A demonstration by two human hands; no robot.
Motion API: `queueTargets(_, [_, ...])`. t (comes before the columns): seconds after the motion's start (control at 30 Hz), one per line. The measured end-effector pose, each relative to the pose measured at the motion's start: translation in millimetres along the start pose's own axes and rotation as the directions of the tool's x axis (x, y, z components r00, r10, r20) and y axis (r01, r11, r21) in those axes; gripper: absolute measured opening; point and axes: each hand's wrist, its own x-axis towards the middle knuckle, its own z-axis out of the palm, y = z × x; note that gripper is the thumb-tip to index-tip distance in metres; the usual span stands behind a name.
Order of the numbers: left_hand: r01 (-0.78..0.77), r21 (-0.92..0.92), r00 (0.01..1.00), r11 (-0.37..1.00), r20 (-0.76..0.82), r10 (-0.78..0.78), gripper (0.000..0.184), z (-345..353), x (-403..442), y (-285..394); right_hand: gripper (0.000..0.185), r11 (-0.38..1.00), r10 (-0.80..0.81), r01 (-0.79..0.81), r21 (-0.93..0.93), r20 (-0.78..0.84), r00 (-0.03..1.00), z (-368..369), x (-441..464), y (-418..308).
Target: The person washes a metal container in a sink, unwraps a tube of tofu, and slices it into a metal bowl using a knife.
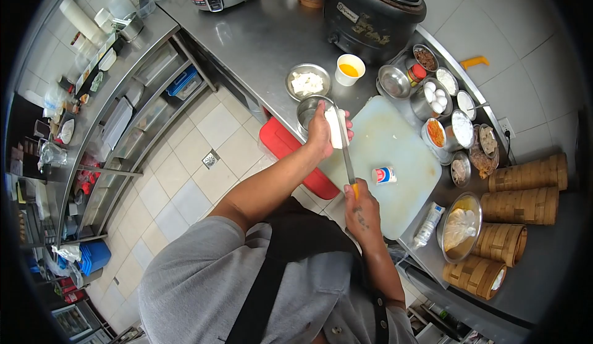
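Note:
My left hand [319,135] is wrapped round a smooth white block of what looks like tofu [335,128], held over the near edge of the counter. My right hand [362,213] grips the orange handle of a long knife [348,162], whose blade lies along the block. Just beyond my left hand stands a metal bowl [305,113], partly hidden by it. Another metal bowl [290,84] holds white cut pieces [307,83]. On the pale cutting board [395,137] lies a short piece of white packaging [384,175] with a red and blue label.
A paper cup [349,71] with yellow liquid stands near a big black soup warmer [370,20]. Several ingredient bowls, including eggs [436,99], line the right wall. Bamboo steamers [519,205], a bowl of pale food [460,230] and a white tube [428,225] are at right. Below the edge sits a red bin [284,140].

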Motion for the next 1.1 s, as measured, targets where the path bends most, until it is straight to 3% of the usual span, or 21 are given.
queueTargets(0.47, [0.036,-0.060,0.998,0.998,-0.055,-0.040,0.070,-17.3,-8.6,-1.0,0.036,0.998,0.028,-0.031,0.054,0.069,0.997,23.5,6.9,12.5])
queueTargets(0.57, [0.014,-0.076,0.985,0.997,-0.170,-0.027,0.072,-18.6,-3.4,-1.1,0.036,0.997,-0.013,0.013,0.077,0.000,1.000,14.8,3.4,0.5])
queueTargets(0.8, [-0.062,-0.009,0.988,0.998,-0.140,0.060,0.082,-15.7,-4.7,0.8,0.037,0.989,-0.132,0.128,-0.076,-0.053,0.990,15.8,-1.8,1.8])
queueTargets(1.1, [-0.072,0.028,0.990,0.997,-0.122,0.075,0.084,-14.4,-6.0,0.1,0.038,0.982,-0.119,0.116,-0.152,-0.009,0.993,18.2,-2.6,1.1])
